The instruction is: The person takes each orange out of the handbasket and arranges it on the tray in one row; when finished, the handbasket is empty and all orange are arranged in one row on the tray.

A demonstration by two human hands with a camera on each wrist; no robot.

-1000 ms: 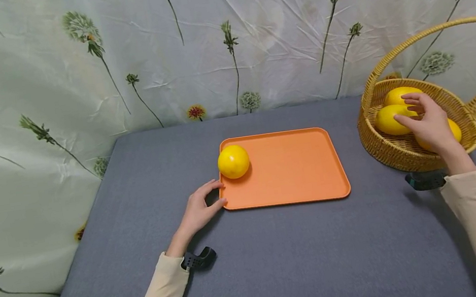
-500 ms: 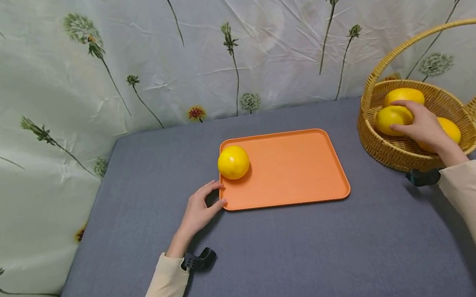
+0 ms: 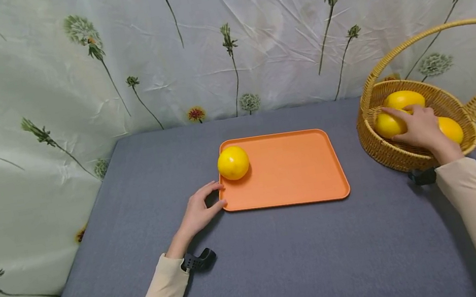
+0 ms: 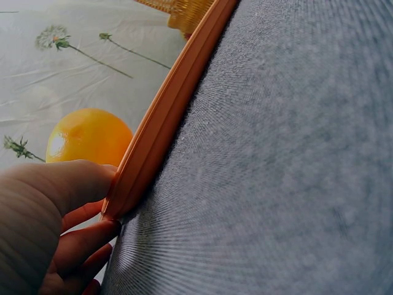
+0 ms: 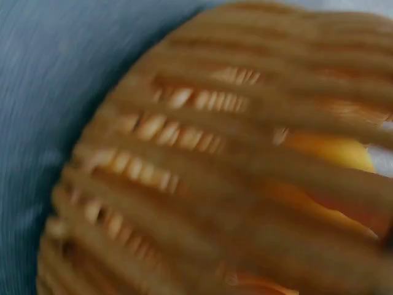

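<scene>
My left hand touches the left rim of an orange tray, thumb near its front corner and fingers farther back. In the left wrist view the thumb and fingers meet the tray's end. One round yellow fruit sits at the tray's back left. My right hand reaches into a wicker basket and grips a yellow fruit, thumb in front and fingers over the top. Two more yellow fruits lie in the basket, one behind, one at the right. The right wrist view is blurred.
The basket's tall arched handle rises above my right hand. A grey cloth covers the table. Behind and to the left hangs a pale flower-patterned curtain, close to the table's edges.
My right hand has lowered into the basket, moved slightly left and closed around the front left fruit. My left hand and the tray stay where they were.
</scene>
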